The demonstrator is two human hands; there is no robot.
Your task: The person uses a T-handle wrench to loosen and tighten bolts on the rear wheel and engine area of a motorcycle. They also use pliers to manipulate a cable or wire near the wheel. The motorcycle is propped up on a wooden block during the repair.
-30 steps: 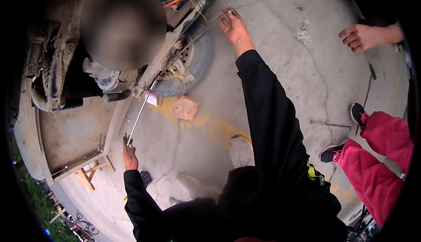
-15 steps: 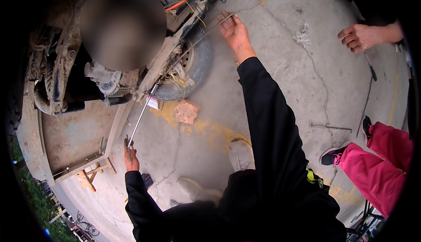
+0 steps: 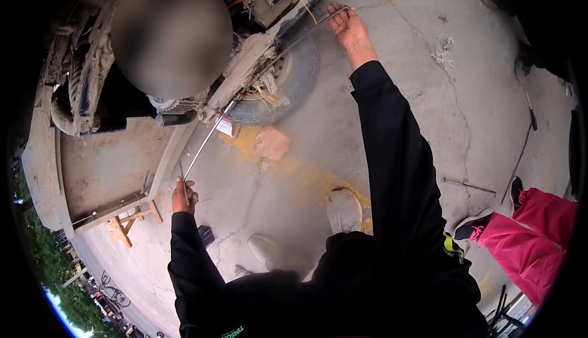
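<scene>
My left hand (image 3: 184,197) is closed around the lower end of a shiny metal rod (image 3: 205,144), where a short crossbar shows at the fingers. This rod slants up to the rusty vehicle frame beam (image 3: 245,62) beside the wheel (image 3: 300,71). From about the same spot a darker, thin metal bar (image 3: 298,42) runs up to the right. Its far end rests in my right hand (image 3: 349,28), palm up, between the thumb and curled fingers. Whether rod and bar are joined is unclear near the beam.
A reddish stone block (image 3: 272,143) and a small white box (image 3: 226,126) lie by the wheel. Farther right are a T-shaped metal tool (image 3: 469,186), a screwdriver (image 3: 531,112) and white string (image 3: 442,54). A person in pink trousers (image 3: 527,234) and another in black (image 3: 539,25) are nearby.
My view has shifted, so the vehicle sits differently in it. My left hand's fingers are curled more tightly on the rod. The other person's bare hands at upper right no longer show clearly.
</scene>
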